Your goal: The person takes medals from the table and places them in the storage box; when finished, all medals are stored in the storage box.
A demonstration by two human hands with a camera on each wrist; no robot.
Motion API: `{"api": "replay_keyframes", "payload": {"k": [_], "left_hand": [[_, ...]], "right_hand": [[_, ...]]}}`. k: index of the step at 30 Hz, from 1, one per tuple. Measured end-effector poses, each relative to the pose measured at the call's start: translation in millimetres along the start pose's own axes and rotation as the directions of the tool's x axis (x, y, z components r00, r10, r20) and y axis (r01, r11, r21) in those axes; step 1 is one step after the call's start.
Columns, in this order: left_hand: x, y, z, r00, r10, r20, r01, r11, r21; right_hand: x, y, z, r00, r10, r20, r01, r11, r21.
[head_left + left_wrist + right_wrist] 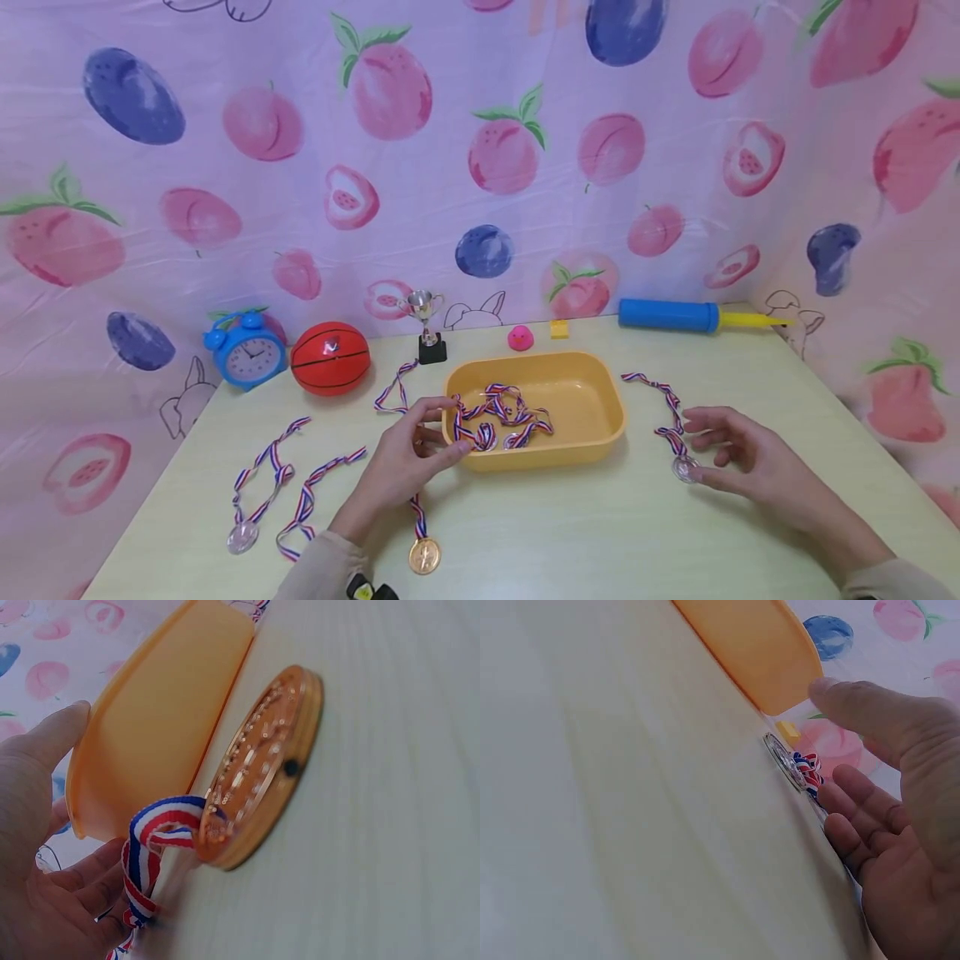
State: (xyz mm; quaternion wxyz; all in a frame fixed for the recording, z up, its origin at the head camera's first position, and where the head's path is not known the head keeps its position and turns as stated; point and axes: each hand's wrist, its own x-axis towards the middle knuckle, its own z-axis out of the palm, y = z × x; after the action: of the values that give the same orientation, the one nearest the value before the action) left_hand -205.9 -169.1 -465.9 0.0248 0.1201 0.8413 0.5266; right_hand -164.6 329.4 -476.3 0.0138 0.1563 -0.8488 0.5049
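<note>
Pinched gold medal's ribbon (417,512) in left hand (401,461) at tray's (600,437) nine o'clock rim, lifting; right hand (738,462), fingers spread loose, reached silver medal (684,469) at three o'clock.

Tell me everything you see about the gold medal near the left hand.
The gold medal is a round, shiny gold-coloured disc with raised relief on its face, metal or metal-look plastic. It lies flat on the table, in front of the yellow tray. A red, white and blue ribbon is attached to it and runs up under the left hand, whose fingers grip it by the tray's rim. Nothing else touches the disc.
</note>
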Motion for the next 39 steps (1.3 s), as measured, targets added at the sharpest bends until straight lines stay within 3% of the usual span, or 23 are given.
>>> {"api": "replay_keyframes", "payload": {"k": [7,13,19,33,39], "left_hand": [[-0.5,0.0,0.2,1.0,-0.006,0.001,0.006,1.0,0.003],[-0.2,0.4,0.5,1.0,-0.001,0.003,0.001,1.0,0.003],[-0.2,0.7,0.4,1.0,-0.005,0.002,0.005,1.0,0.008],[-0.4,1.1,-0.4,1.0,-0.021,0.002,0.021,1.0,0.012],[-0.9,1.2,-0.5,1.0,-0.026,0.001,0.026,1.0,0.012]], "right_hand": [[-0.6,4.1,-0.5,0.999,0.014,0.043,-0.01,0.995,-0.103],[-1.2,6.4,0.9,0.999,-0.031,0.041,0.038,0.98,-0.196],[0.7,4.9,0.6,0.998,0.005,0.055,0.01,0.962,-0.273],[5.5,4.0,-0.3,0.994,0.085,0.067,-0.061,0.952,-0.301],[2.7,3.9,0.9,0.999,0.022,0.024,-0.014,0.956,-0.293]]}}
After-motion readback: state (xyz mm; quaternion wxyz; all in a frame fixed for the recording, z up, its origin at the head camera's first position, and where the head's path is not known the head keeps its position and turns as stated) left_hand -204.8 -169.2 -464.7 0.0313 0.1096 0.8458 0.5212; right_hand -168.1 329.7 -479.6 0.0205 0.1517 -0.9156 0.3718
